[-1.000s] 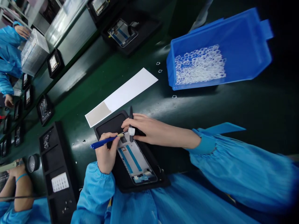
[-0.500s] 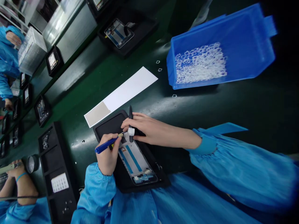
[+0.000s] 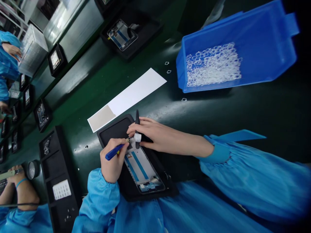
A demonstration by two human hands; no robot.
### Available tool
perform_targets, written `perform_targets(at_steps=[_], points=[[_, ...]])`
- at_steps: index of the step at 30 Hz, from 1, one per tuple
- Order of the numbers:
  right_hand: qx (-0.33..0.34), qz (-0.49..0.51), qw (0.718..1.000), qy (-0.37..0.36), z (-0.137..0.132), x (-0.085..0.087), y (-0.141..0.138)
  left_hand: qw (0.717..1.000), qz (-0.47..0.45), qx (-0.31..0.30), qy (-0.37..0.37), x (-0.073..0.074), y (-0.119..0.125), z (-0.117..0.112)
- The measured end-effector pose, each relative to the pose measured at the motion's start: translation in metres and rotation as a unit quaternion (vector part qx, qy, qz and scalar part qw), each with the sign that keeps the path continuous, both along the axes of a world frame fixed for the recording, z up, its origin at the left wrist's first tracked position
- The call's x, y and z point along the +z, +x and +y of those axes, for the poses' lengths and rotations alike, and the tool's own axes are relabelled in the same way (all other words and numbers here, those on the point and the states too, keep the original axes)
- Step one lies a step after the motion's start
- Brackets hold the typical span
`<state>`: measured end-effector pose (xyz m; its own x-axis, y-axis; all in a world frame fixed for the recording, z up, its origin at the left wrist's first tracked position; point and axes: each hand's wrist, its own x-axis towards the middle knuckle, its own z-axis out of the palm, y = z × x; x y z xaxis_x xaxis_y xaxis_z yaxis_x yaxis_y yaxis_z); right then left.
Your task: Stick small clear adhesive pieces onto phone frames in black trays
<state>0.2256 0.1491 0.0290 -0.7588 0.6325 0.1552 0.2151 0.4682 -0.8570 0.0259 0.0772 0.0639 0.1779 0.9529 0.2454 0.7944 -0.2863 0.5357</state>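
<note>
A phone frame (image 3: 143, 168) with blue strips lies in a black tray (image 3: 116, 129) in front of me. My left hand (image 3: 111, 163) is closed on a blue pen-like tool (image 3: 114, 152), and the tool's tip rests at the frame's upper end. My right hand (image 3: 152, 134) lies over the tray's edge, fingers pinched on a thin black tool (image 3: 137, 121) that carries a small white piece (image 3: 137, 138). The two tool tips meet at the same spot on the frame.
A blue bin (image 3: 243, 48) of small white parts stands at the upper right. A white paper strip (image 3: 131, 95) lies beyond the tray. A black compartment tray (image 3: 57, 181) sits at the left. More trays with phone frames (image 3: 121, 32) line the belt, with other workers' hands (image 3: 14, 170) nearby.
My left hand has slid up the blue tool and tilted it steeper. The right hand has hardly moved. The view has shifted slightly.
</note>
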Motion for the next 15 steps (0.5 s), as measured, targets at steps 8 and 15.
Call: perform_targets(at_steps=[8, 15], points=[[-0.001, 0.002, 1.0, -0.007, 0.0002, -0.0015, -0.0004, 0.993, -0.09, 0.069, 0.023, -0.0113, -0.0055, -0.0048], [-0.005, 0.001, 1.0, -0.002, -0.0015, -0.0057, 0.0008, 0.991, -0.087, 0.098, 0.021, -0.0085, -0.0039, -0.0063]])
